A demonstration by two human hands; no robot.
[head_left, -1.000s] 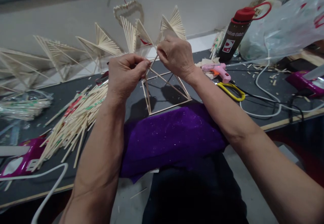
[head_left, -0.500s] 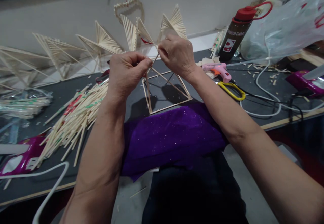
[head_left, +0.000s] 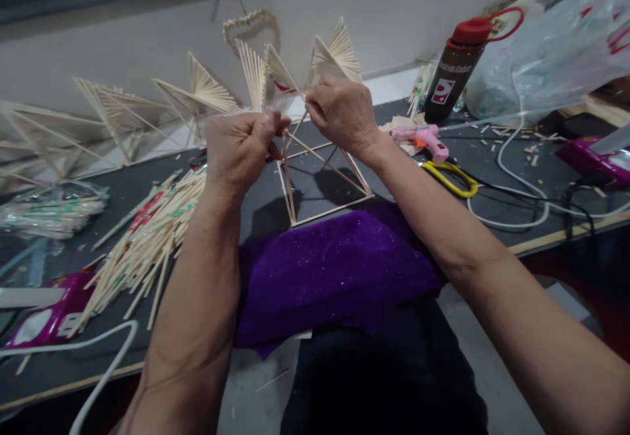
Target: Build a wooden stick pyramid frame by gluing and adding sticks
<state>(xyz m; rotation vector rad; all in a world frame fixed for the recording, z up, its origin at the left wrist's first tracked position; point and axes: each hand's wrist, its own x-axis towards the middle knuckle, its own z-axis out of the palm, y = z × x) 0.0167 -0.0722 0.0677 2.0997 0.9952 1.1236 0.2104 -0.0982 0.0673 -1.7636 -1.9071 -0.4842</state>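
Observation:
A frame of thin wooden sticks (head_left: 332,211) stands on the dark table, with a squared base and slanting sticks rising from it. My right hand (head_left: 343,112) is closed at the frame's top, its fingertips pinching the upper end of a slanting stick (head_left: 302,120). To the left, my left hand (head_left: 236,153) is closed, thumb pressed on curled fingers, close beside the upper left end of the frame. Whatever lies between those fingers is hidden. A purple cloth (head_left: 335,264) lies over the table edge and my lap, in front of the frame.
Fanned stick structures (head_left: 123,110) line the wall behind. Loose sticks (head_left: 142,251) are heaped at left beside a bagged bundle (head_left: 54,208). At right are a pink glue gun (head_left: 426,138), yellow-handled scissors (head_left: 450,179), a dark bottle (head_left: 455,71), white cables (head_left: 504,159) and a plastic bag (head_left: 551,61).
My left hand has drawn slightly left and down from the frame's top, its thumb now pointing up. My right hand keeps its pinch. The view has tilted up slightly.

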